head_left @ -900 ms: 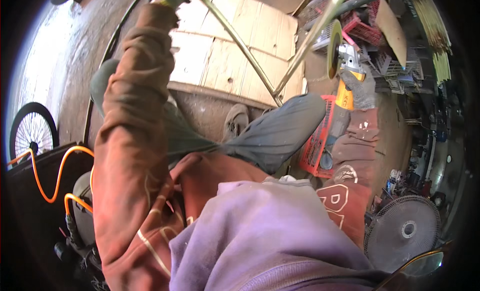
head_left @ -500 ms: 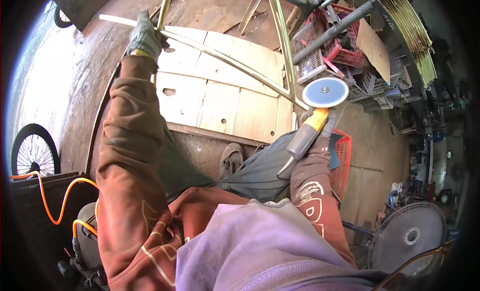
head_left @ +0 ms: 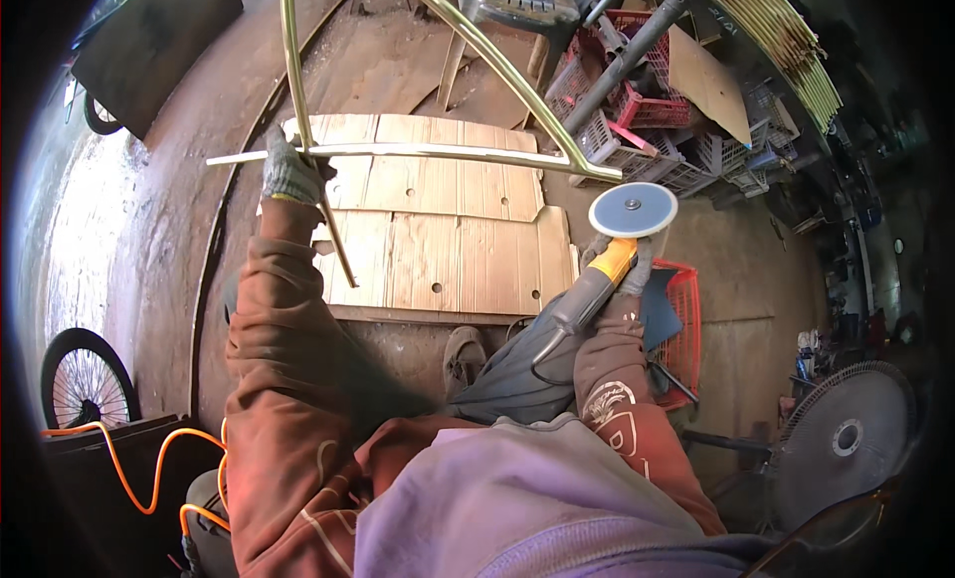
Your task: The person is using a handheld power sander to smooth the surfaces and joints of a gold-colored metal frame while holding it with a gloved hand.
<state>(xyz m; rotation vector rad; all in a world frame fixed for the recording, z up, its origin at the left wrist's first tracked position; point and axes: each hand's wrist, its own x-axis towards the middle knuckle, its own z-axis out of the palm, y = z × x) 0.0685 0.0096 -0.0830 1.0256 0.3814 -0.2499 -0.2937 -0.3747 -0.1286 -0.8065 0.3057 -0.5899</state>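
My left hand point(head_left: 292, 170), in a grey knitted glove, is closed around a shiny brass-coloured tube frame point(head_left: 448, 153) at a joint near its left end. The frame's long bar runs nearly level, and two tubes slant up past the top edge. A thinner rod slopes down below that hand. My right hand point(head_left: 637, 268), also gloved, grips a yellow-and-grey angle grinder point(head_left: 585, 299) near its head. Its round blue-grey disc point(head_left: 609, 218) faces up, just below the frame's right end and apart from it. Whether the disc spins cannot be told.
Flattened cardboard point(head_left: 438, 255) covers a low surface before my legs. A metal stool point(head_left: 517, 6) and piled plastic crates point(head_left: 652, 110) stand beyond. A red basket point(head_left: 684, 319) and a fan point(head_left: 846, 439) are at right. At left are a spoked wheel point(head_left: 88, 384) and an orange cord point(head_left: 119, 469).
The frame has turned from a slant to nearly level, and its right end now stands above the disc. My left hand keeps its hold, now lower in the view. The grinder stays in my right hand.
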